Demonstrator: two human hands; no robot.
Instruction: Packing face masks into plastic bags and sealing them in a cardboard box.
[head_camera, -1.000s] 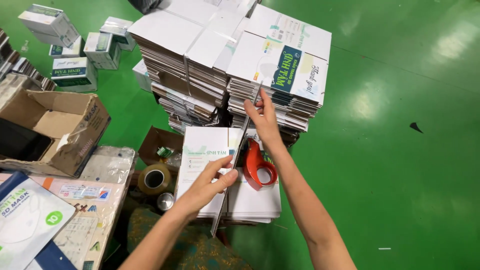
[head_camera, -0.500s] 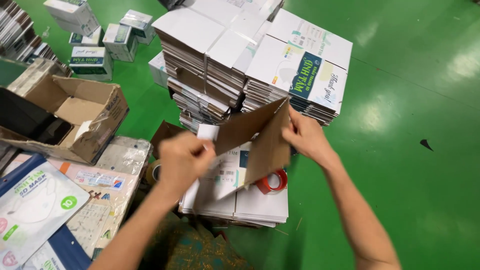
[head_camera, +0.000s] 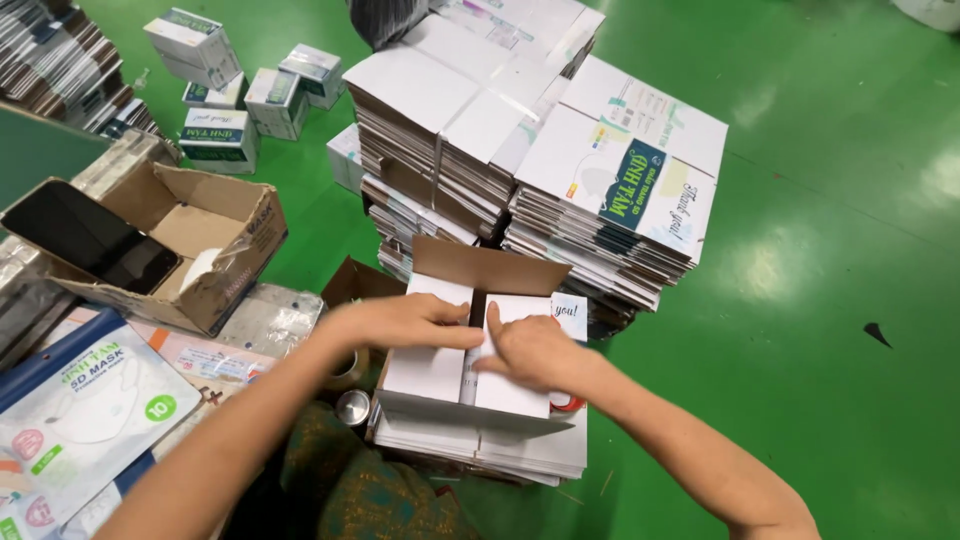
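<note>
A small white cardboard box (head_camera: 440, 375) stands on a low pile of flat carton blanks (head_camera: 520, 455) in front of me. Its two white flaps are folded shut and a brown flap (head_camera: 490, 268) stands up at the far side. My left hand (head_camera: 400, 322) lies flat on the left flap, fingers pointing right. My right hand (head_camera: 530, 350) presses the right flap, index finger along the seam between the flaps. A red tape dispenser (head_camera: 566, 404) peeks out just under my right hand.
Tall stacks of flat printed cartons (head_camera: 540, 150) rise behind the box. An open brown box (head_camera: 215, 255) holding a black phone (head_camera: 90, 235) sits at left. Assembled small boxes (head_camera: 225, 90) lie far left. Packaged face masks (head_camera: 90, 420) lie near left; a tape roll (head_camera: 352, 372) sits beside the pile.
The flat blank, first lifted off the pile, was opened up in both hands and now stands as a box with both hands pressing its flaps down. The view shifted.
</note>
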